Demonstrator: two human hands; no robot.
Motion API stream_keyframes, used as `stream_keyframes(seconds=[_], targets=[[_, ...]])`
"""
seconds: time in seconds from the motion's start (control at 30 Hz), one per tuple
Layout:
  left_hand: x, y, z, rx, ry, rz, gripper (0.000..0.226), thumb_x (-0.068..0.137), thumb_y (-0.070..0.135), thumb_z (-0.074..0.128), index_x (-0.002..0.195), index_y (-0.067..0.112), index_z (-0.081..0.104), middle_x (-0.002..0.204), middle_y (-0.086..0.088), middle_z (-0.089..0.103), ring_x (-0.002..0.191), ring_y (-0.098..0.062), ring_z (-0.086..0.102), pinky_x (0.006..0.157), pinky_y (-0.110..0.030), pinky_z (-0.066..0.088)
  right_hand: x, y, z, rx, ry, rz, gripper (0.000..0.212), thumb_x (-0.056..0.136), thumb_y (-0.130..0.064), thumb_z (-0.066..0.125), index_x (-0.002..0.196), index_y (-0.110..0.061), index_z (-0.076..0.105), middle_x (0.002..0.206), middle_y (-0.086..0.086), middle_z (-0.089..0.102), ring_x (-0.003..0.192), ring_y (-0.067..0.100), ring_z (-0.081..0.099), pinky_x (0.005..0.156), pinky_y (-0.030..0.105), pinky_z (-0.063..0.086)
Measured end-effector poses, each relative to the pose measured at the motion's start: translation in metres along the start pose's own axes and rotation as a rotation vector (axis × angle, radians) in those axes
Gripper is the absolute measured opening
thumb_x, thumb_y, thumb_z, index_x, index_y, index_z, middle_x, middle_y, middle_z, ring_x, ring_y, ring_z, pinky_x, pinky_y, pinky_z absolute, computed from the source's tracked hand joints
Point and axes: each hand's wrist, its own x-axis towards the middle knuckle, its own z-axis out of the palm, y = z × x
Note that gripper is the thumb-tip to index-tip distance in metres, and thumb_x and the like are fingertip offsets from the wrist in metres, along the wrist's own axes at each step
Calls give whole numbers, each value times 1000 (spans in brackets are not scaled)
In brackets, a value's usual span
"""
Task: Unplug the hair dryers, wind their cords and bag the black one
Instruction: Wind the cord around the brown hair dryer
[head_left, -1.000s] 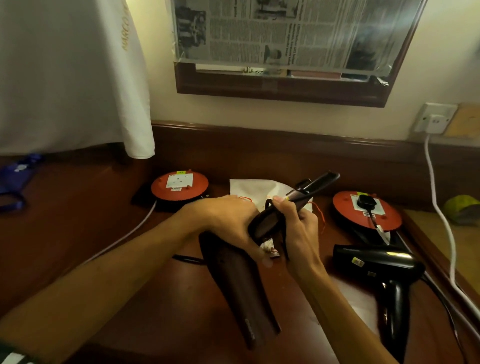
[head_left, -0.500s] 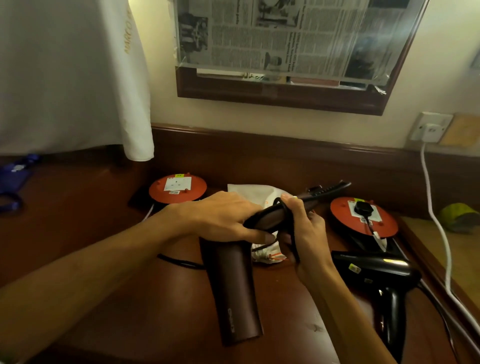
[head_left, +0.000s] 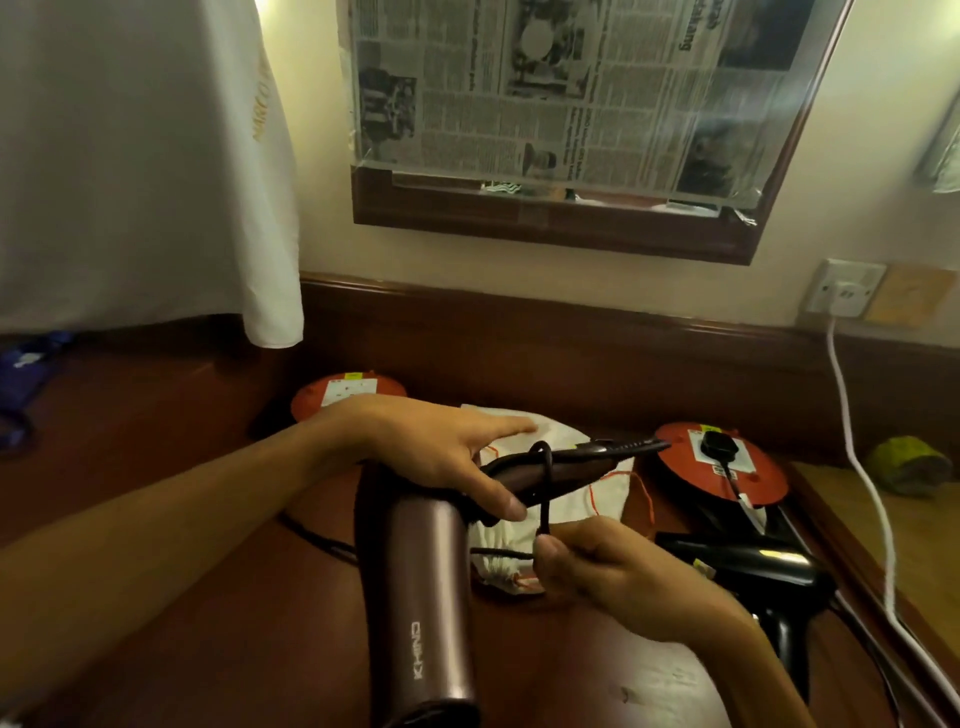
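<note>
Two hair dryers: brown one (head_left: 421, 587) held, black one (head_left: 753, 571) on desk (head_left: 156, 519).

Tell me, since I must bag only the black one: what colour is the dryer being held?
Brown, not black: the held dryer has a metallic brown barrel, clearest in the head view.

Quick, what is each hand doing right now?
Left hand: grips the brown hair dryer at its folded handle.
Right hand: pinches the dryer's black cord, looped round the handle.
</note>
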Motion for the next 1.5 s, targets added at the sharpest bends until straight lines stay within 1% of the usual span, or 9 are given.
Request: stream_keyframes(seconds=[0.13, 0.23, 0.37, 0.5, 0.67, 0.97, 1.17, 1.37, 1.5], targets=[[-1, 6, 5, 73, -20, 46, 63, 92, 44, 73, 147, 28, 46, 119, 22, 61, 92, 10, 63, 82, -9, 47, 6, -5, -13, -148, -120, 18, 42, 102, -49, 49, 70, -25, 60, 61, -9, 51, 54, 4, 42, 59, 27, 36], [-2, 3, 3, -21, 17, 21, 44, 90, 42, 75, 121, 21, 53, 99, 5, 72, 83, -12, 75, 72, -25, 60, 10, -2, -13, -66, -168, -10, 53, 100, -54, 48, 81, -12, 72, 67, 16, 59, 54, 16, 49, 58, 30, 41], [-10, -1, -5, -172, -42, 2, 42, 86, 42, 80, 110, 20, 54, 104, -12, 77, 91, -37, 76, 81, -45, 63, 15, 20, -13, 94, -224, 86, 66, 101, -59, 42, 84, -5, 76, 66, 15, 59, 54, 20, 47, 65, 35, 41], [-11, 8, 2, -183, -114, -4, 52, 81, 45, 82, 114, 18, 53, 108, -14, 77, 91, -37, 77, 81, -43, 63, 24, 31, -17, 184, -452, 165, 35, 101, -36, 51, 86, -20, 78, 76, 36, 51, 58, 22, 40, 59, 27, 38], [1, 33, 23, 193, -216, -30, 49, 83, 54, 79, 110, 17, 62, 98, 2, 74, 79, -11, 70, 67, -22, 56, 57, 27, -45, 5, -344, 369, 26, 88, -10, 69, 111, 2, 69, 91, 2, 69, 83, 11, 63, 79, 27, 53], [11, -2, 14, 433, -181, -280, 53, 82, 61, 75, 111, 18, 68, 103, -2, 72, 92, -22, 70, 81, -38, 57, 53, -93, -97, -342, -450, 162, 19, 101, -18, 59, 108, -3, 69, 58, 2, 51, 41, 13, 40, 41, 24, 40], [-17, -40, -21, -24, -11, -98, 40, 87, 41, 80, 123, 27, 71, 108, 5, 75, 93, -8, 73, 87, -30, 60, 27, -41, -35, 21, -214, 41, 23, 104, -22, 54, 115, -11, 71, 63, 7, 53, 50, 16, 47, 47, 25, 41], [-31, -42, -19, -195, -95, -35, 26, 89, 26, 81, 113, 28, 70, 108, -6, 77, 93, -29, 77, 86, -42, 63, 30, 28, 28, 314, -331, 174, 62, 95, -64, 51, 75, -8, 67, 60, 11, 51, 50, 19, 46, 53, 27, 41], [-45, -19, -13, -243, -258, -3, 27, 88, 23, 82, 111, 32, 71, 109, -8, 77, 94, -33, 76, 84, -41, 63, 51, 47, 43, 417, -436, 178, 37, 83, -53, 74, 67, -20, 65, 57, 0, 46, 50, 8, 42, 52, 17, 38]])
